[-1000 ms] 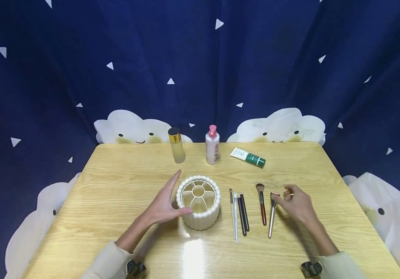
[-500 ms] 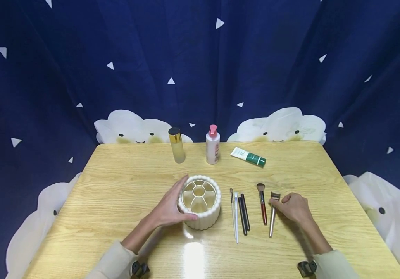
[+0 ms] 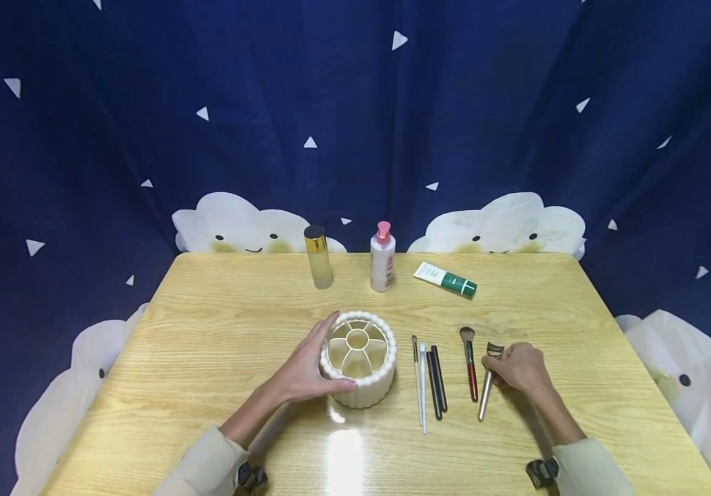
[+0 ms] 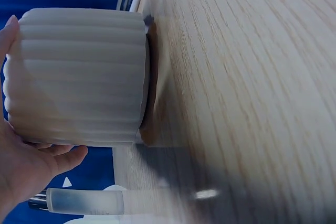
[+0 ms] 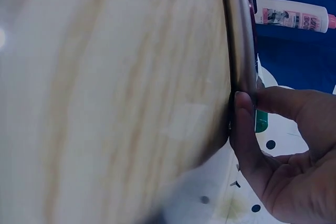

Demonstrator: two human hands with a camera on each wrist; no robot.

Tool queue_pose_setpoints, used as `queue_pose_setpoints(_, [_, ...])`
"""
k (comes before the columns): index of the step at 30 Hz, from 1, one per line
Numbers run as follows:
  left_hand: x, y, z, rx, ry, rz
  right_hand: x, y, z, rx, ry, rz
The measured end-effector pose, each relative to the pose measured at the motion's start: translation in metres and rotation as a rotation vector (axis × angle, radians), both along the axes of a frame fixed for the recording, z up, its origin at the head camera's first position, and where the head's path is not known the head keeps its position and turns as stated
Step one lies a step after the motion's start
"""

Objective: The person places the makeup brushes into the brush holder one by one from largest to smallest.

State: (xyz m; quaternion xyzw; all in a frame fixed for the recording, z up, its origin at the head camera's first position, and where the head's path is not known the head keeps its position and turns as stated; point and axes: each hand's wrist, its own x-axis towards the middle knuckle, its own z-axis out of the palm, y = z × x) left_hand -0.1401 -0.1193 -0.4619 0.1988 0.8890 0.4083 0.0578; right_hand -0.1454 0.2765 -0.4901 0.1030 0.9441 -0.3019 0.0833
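Observation:
A cream round organizer [image 3: 360,389] with ribbed sides, a beaded rim and petal-shaped compartments stands upright on the wooden table. My left hand [image 3: 306,368] grips it from the left, thumb across the front and fingers round the far side; the left wrist view shows its ribbed wall [image 4: 79,77] close up. At the right, my right hand [image 3: 519,367] pinches a makeup brush [image 3: 486,396] with a metallic handle near its dark, flat head. In the right wrist view, thumb and finger press on the handle [image 5: 242,40] from both sides.
Between the hands lie a red-handled brush [image 3: 470,372], two dark pencil-like sticks [image 3: 437,386], a white brush [image 3: 423,393] and a thin brush [image 3: 417,375]. Behind stand a gold-capped bottle [image 3: 320,265] and a pink-topped bottle [image 3: 382,262]; a green-and-white tube [image 3: 448,279] lies beside them.
My left hand has moved right and closed round the organizer. My right hand has come down to the metallic-handled brush and now pinches it; the brush has tilted slightly.

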Motion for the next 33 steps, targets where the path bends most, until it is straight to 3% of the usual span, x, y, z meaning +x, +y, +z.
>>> queue_pose_setpoints(12, [0.000, 0.002, 0.000, -0.004, -0.021, 0.003, -0.005, 0.002, 0.022, -0.003, 0.011, 0.031])
queue_pose_setpoints(22, [0.000, -0.001, 0.004, -0.015, -0.024, 0.009, -0.007, -0.016, 0.060, -0.043, 0.130, 0.054])
queue_pose_setpoints(28, [-0.001, -0.001, 0.005, -0.008, -0.020, 0.013, -0.012, -0.037, 0.086, -0.115, 0.236, 0.115])
queue_pose_setpoints(33, [0.000, 0.001, 0.004, -0.007, -0.027, 0.019, -0.017, -0.057, 0.099, -0.204, 0.334, 0.101])
